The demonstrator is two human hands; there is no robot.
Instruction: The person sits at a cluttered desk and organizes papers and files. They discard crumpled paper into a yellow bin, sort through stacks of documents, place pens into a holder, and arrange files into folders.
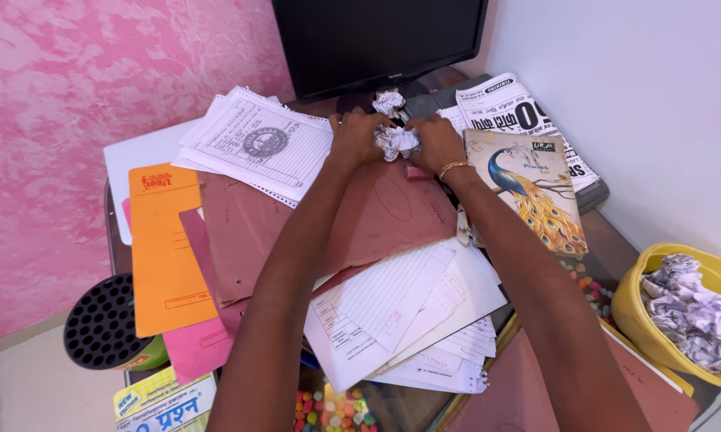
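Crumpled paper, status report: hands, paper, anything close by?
Left hand and right hand both closed on crumpled paper. Second paper ball just behind, beneath monitor.

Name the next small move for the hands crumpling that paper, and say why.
Probably carry the crumpled paper ball, pressed between the left hand and right hand, over to the yellow bowl at the right. It already holds similar crumpled paper wads, and another wad lies by the monitor base.
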